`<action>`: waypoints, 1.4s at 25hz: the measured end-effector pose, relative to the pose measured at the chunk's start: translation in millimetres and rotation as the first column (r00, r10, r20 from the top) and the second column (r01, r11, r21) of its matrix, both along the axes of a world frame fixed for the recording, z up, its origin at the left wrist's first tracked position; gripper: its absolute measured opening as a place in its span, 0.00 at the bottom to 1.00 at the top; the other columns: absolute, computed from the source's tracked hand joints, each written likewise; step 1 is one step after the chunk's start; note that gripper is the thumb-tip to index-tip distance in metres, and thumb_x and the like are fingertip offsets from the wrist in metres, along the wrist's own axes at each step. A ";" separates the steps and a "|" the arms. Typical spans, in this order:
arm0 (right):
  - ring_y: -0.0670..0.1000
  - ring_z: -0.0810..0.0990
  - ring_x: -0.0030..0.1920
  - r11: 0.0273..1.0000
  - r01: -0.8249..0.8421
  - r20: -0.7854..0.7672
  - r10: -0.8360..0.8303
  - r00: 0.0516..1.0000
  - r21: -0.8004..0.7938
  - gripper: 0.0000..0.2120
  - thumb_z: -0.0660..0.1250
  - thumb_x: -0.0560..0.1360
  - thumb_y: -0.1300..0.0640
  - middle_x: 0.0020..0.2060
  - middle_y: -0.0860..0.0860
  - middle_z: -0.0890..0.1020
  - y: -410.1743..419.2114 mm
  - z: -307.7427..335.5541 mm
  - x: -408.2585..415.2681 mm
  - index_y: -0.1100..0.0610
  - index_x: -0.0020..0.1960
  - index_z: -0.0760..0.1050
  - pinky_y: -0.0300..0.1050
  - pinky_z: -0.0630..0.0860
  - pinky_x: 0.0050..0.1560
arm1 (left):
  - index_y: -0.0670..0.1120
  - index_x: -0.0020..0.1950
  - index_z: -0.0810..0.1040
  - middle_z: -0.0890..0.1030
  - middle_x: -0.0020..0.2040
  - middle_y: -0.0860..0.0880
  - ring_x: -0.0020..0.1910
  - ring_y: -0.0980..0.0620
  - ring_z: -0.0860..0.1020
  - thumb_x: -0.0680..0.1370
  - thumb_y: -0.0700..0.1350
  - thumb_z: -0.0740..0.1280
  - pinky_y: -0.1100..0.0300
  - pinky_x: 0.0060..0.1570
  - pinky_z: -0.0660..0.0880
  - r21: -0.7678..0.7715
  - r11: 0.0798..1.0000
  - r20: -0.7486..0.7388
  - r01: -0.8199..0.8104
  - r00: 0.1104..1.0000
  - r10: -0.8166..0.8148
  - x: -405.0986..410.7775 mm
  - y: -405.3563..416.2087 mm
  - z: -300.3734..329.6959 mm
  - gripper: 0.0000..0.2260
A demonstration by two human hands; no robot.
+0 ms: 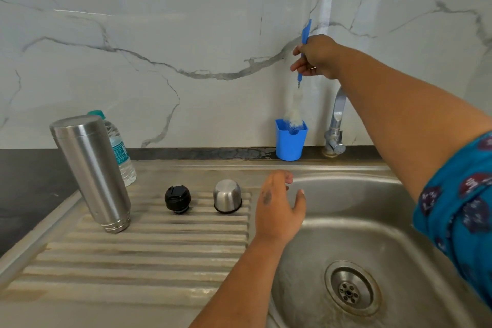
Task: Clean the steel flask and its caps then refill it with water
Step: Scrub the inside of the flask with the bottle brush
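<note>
Steel flask [91, 172] upside down on ribbed drainboard [149, 245], at 9 o'clock from frame centre, mouth end down, tilted in the wide-angle view. Black inner cap [177, 199] and steel cup cap [227, 196] set apart on the same ribs, in a row toward 3 o'clock of the flask; cup cap inverted. All 3 parts separated.

Right hand [318, 57] at 1 o'clock, fingers curled round blue handle of bottle brush [298, 104]; bristle head just at or inside rim of blue holder cup [291, 141]. Cannot tell whether brush is going in or coming out. Left hand [278, 208] relaxed, fingers spread, holding nothing, hovering over the ridge between drainboard and sink basin [372, 210].

Progress, judged: disassembly done. Inverted flask and caps suggest draining after a wash, but no suds or drops legible, so scrubbing either finished or not begun. Refill not yet done; reassembly of 2 caps left. Plastic water bottle [121, 152] behind flask at 10 o'clock, sealed, likely refill source.

Clearance: basin open, drain at 5 o'clock unobstructed. Tap [336, 125] just beside holder cup at 3 o'clock of it, under the right forearm. Flask near drainboard's raised left edge, water bottle close behind; tip risk if bumped.
</note>
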State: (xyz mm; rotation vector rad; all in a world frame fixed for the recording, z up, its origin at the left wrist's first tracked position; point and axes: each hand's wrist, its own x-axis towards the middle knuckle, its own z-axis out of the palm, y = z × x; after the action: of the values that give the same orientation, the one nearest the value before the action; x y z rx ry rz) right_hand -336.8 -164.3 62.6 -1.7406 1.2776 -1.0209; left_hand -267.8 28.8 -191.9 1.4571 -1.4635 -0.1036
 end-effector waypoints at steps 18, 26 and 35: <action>0.55 0.81 0.39 0.922 -0.311 0.682 0.076 0.728 0.229 0.16 0.57 0.77 0.47 0.49 0.63 0.84 207.1 5.3 -141.0 0.56 0.36 0.67 0.42 0.73 0.42 | 0.48 0.53 0.74 0.80 0.49 0.52 0.46 0.55 0.78 0.75 0.40 0.72 0.71 0.39 0.71 -0.109 0.985 -0.330 -0.131 0.940 0.089 21.7 39.1 45.0 0.11; 0.49 0.79 0.35 0.579 -0.731 0.708 0.340 0.619 0.361 0.46 0.81 0.57 0.68 0.59 0.73 0.75 248.2 -130.0 -158.4 0.58 0.71 0.64 0.41 0.80 0.38 | 0.48 0.53 0.75 0.80 0.49 0.52 0.47 0.54 0.77 0.76 0.45 0.72 0.62 0.48 0.72 -0.095 0.934 -0.456 -0.343 0.849 0.265 72.5 113.8 52.1 0.09; 0.53 0.81 0.36 0.450 -0.769 0.686 0.374 0.624 0.454 0.50 0.79 0.55 0.74 0.59 0.70 0.77 256.0 -170.7 -94.6 0.53 0.72 0.63 0.45 0.82 0.36 | 0.41 0.75 0.58 0.60 0.74 0.42 0.74 0.40 0.61 0.69 0.51 0.79 0.45 0.72 0.65 0.217 0.724 -0.464 -0.655 0.583 0.667 202.8 151.1 36.4 0.43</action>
State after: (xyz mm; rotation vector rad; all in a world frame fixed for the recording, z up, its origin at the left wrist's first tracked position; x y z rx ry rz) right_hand -431.4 91.7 -108.2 -1.0225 0.4825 -0.3661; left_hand -65.0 179.9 -155.6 1.7410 -0.4126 -0.0364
